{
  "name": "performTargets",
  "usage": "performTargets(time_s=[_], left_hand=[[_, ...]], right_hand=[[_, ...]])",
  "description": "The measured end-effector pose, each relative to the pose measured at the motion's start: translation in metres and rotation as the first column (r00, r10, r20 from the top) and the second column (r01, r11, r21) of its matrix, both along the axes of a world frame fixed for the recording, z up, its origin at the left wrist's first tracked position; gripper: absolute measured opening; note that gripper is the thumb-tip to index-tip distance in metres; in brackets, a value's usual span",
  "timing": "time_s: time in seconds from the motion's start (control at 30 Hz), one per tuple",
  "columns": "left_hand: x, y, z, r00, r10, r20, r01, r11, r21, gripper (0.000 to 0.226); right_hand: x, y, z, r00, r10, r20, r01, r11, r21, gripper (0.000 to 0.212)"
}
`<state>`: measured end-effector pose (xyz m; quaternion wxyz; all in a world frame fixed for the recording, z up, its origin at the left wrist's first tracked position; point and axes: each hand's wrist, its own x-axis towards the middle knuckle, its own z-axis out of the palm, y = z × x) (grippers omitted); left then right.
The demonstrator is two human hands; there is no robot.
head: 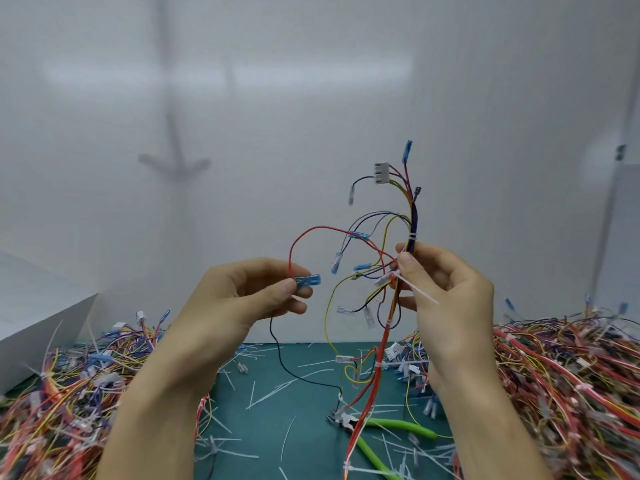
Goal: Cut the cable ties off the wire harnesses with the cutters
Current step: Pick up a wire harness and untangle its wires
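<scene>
The right hand (446, 292) holds the wire harness (414, 216) up in front of the wall, thumb and curled fingers closed round its trunk. The harness runs roughly upright: its white plug (381, 173) and a blue terminal point up above the right hand, and its red tail hangs down below that hand to the surface (311, 459). A white cable tie (412, 236) rings the trunk just above the right thumb. A second tie's loose tail (417, 291) slants down and to the right across the right hand's fingers. The stretch of trunk inside that hand is hidden.

The left hand (249, 296) pinches a blue terminal sleeve (307, 281) between thumb and forefinger, its long axis pointing toward the right hand. A red wire loops from it up and over to the trunk.

The green-handled cutters (381, 433) lie on the surface below and between the hands, nearer the right forearm. Their head points left and their handles splay right; red wires cross them, and whether the blades are parted is hard to tell.

Blurred heaps of harnesses (571, 375) lie outside both forearms, with cut tie ends (273, 393) scattered between.
</scene>
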<state>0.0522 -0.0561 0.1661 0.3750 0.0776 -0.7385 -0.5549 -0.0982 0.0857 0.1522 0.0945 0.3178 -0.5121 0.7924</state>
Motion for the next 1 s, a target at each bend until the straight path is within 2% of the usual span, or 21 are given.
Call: performTargets(time_s=[0.3,0.47,0.57,0.63,0.7,0.77,0.8,0.87,0.93,1.0], left_hand=[[-0.009,0.01,0.002,1.0,-0.024,-0.01,0.024,0.999,0.041,0.012],[-0.01,0.006,0.0,1.0,0.021,0.009,-0.022,0.999,0.046,0.006],[-0.015,0.001,-0.006,0.98,0.161,0.113,-0.157,0.986,-0.049,0.004],[-0.019,-0.001,-0.009,0.93,0.312,0.193,-0.274,0.941,-0.201,0.004],[-0.023,0.002,-0.01,0.869,0.467,0.16,-0.403,0.859,-0.317,0.012],[-0.023,0.008,-0.007,0.835,0.55,0.028,-0.508,0.789,-0.344,0.021],[-0.023,0.011,-0.004,0.845,0.533,-0.036,-0.515,0.793,-0.325,0.022],[-0.024,0.018,0.0,0.916,0.391,-0.09,-0.401,0.881,-0.25,0.015],[-0.027,0.026,0.001,0.976,0.211,-0.049,-0.216,0.945,-0.246,0.007],[-0.032,0.033,0.0,0.995,0.096,0.014,-0.088,0.952,-0.294,0.009]], right_hand=[[0.004,0.0,0.002,0.999,0.046,0.016,-0.046,0.999,-0.003,0.016],[0.005,0.002,0.003,0.994,0.095,0.062,-0.094,0.995,-0.016,0.014],[0.004,0.004,0.004,0.986,0.13,0.106,-0.127,0.991,-0.03,0.013],[0.004,0.005,0.004,0.979,0.152,0.132,-0.149,0.988,-0.036,0.012],[0.003,0.006,0.004,0.973,0.17,0.154,-0.165,0.985,-0.043,0.011],[0.003,0.006,0.004,0.97,0.174,0.171,-0.168,0.985,-0.05,0.01],[0.004,0.005,0.004,0.969,0.174,0.175,-0.167,0.984,-0.058,0.009],[0.005,0.004,0.004,0.968,0.182,0.171,-0.171,0.982,-0.077,0.009],[0.007,0.004,0.005,0.969,0.195,0.153,-0.183,0.979,-0.088,0.009],[0.01,0.004,0.005,0.968,0.217,0.122,-0.208,0.974,-0.085,0.01]])
